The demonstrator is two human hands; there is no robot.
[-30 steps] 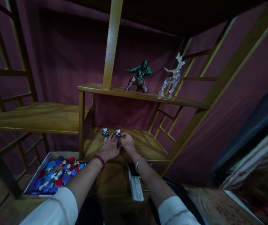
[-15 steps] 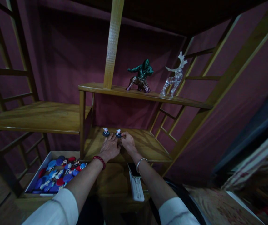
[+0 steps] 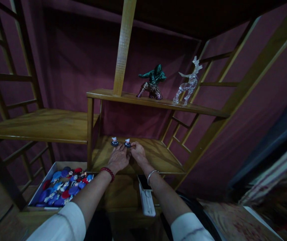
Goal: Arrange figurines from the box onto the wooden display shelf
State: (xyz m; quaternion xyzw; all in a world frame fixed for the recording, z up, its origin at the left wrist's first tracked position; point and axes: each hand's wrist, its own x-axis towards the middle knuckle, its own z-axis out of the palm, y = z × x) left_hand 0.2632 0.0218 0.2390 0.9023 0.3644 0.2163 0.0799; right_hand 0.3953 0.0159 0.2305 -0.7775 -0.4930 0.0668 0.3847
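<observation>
Right hand (image 3: 137, 152): fingers curled, thumb and index drawn together beside the right-hand cat-like figurine (image 3: 127, 143); whether they pinch its dark base cannot be told. Left hand (image 3: 119, 159): fingers extended, tips at the same figurine's near side. A second cat-like figurine (image 3: 114, 142) stands just left, both upright on the lower wooden shelf (image 3: 158, 155). Outward: an open box (image 3: 68, 164) of small figurines, lower left; above, a crouching hooded figure (image 3: 153, 82) and a transparent deer (image 3: 188, 86).

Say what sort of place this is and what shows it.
Probably a display corner, perhaps in a home: a shelf bears a figurine and clear deer; two toys stand below.
</observation>
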